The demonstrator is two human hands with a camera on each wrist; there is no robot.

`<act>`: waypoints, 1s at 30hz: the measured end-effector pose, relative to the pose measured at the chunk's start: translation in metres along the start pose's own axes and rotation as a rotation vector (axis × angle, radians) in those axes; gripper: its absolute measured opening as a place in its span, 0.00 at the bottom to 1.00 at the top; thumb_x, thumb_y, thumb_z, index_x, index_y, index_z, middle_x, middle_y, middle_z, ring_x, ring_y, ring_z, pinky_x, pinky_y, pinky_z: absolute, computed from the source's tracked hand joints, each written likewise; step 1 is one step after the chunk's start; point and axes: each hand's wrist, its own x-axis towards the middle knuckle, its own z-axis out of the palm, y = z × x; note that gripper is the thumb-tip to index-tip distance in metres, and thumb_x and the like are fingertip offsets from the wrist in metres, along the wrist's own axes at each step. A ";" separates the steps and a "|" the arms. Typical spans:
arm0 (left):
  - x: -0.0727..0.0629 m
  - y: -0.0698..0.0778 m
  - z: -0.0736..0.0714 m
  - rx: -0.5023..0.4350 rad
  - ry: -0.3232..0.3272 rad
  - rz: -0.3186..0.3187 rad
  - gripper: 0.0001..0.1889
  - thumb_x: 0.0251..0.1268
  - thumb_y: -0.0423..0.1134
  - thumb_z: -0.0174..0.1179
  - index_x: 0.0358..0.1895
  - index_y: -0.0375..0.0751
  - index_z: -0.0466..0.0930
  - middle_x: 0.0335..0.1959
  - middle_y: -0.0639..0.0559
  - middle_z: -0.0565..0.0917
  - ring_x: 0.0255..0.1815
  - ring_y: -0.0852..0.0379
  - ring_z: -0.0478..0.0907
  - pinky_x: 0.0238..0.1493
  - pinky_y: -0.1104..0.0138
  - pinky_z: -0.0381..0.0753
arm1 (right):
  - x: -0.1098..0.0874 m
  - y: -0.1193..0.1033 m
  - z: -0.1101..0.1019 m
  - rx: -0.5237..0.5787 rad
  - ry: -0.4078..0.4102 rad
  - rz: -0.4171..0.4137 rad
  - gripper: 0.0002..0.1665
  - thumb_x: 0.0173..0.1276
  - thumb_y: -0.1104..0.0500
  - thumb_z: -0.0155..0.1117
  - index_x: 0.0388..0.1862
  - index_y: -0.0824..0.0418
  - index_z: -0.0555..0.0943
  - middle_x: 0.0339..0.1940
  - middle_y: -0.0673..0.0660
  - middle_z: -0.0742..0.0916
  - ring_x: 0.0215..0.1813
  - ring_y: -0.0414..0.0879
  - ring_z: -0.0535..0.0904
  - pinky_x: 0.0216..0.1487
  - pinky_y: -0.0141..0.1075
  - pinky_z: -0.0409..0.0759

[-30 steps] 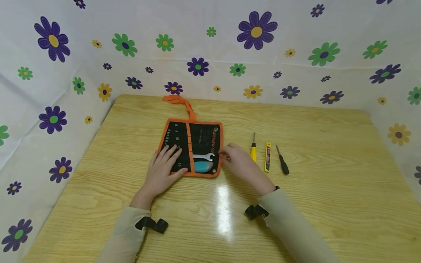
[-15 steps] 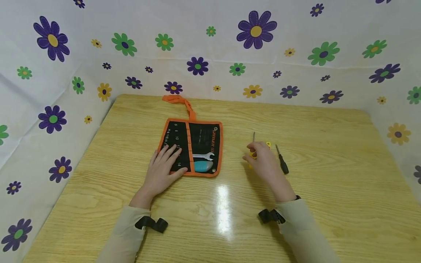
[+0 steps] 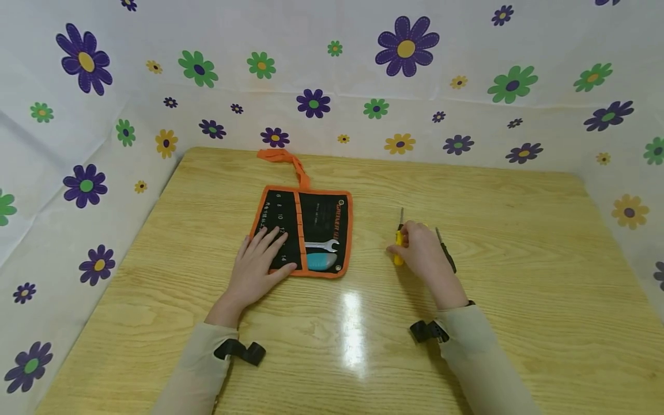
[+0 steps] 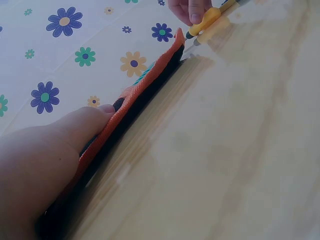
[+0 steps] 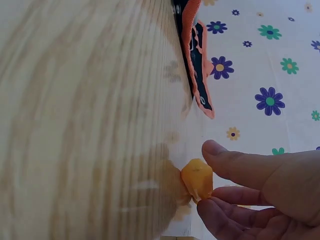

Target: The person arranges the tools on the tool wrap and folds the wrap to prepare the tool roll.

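My left hand [image 3: 254,274] rests with spread fingers on a black, orange-edged tool pouch [image 3: 324,216]. The silver end of a wrench [image 3: 324,246] and a teal handle [image 3: 320,261] stick out of its pockets. Right of the pouch, my right hand [image 3: 422,251] pinches the yellow handle of a screwdriver [image 3: 398,258] lying on the table, its tip toward the back. In the right wrist view, the handle [image 5: 197,177] sits between thumb and fingers. The fingers and yellow handle [image 4: 204,20] also appear at the top of the left wrist view.
A black-handled screwdriver [image 3: 448,258] lies just right of my right hand. The yellow labelled case beside it is mostly hidden by that hand. An orange strap [image 3: 290,160] runs from the pouch toward the back edge of the wooden table [image 3: 311,346]. Flowered cloth [image 3: 342,75] hangs behind.
My right hand has left the pouch's right edge, moved right, and come down to the yellow screwdriver, taking its handle between thumb and fingers. My left hand stays on the pouch.
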 end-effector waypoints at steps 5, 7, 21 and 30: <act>0.000 0.001 -0.001 -0.005 -0.006 -0.002 0.39 0.65 0.64 0.52 0.75 0.49 0.57 0.75 0.49 0.55 0.76 0.47 0.41 0.72 0.49 0.33 | 0.001 0.000 0.000 -0.015 -0.013 0.006 0.23 0.60 0.59 0.72 0.45 0.74 0.74 0.36 0.64 0.79 0.36 0.54 0.75 0.36 0.42 0.77; 0.000 0.001 -0.001 -0.006 -0.006 -0.004 0.39 0.65 0.64 0.52 0.75 0.49 0.58 0.75 0.49 0.55 0.76 0.47 0.42 0.72 0.49 0.33 | 0.002 -0.001 0.000 -0.003 -0.027 0.012 0.22 0.60 0.61 0.71 0.46 0.73 0.74 0.37 0.65 0.80 0.38 0.55 0.77 0.36 0.42 0.78; 0.000 0.000 0.000 0.005 -0.008 -0.009 0.39 0.65 0.64 0.51 0.75 0.50 0.58 0.75 0.49 0.55 0.76 0.48 0.42 0.72 0.49 0.33 | 0.003 -0.006 0.005 0.003 0.005 -0.003 0.16 0.62 0.68 0.62 0.48 0.73 0.75 0.40 0.66 0.80 0.37 0.54 0.75 0.38 0.44 0.77; 0.000 0.003 -0.002 -0.002 -0.009 -0.009 0.38 0.65 0.63 0.52 0.74 0.49 0.58 0.75 0.48 0.56 0.76 0.47 0.42 0.72 0.49 0.33 | 0.003 -0.010 0.009 0.073 0.174 -0.085 0.11 0.58 0.70 0.63 0.41 0.72 0.76 0.36 0.65 0.79 0.38 0.56 0.73 0.39 0.47 0.75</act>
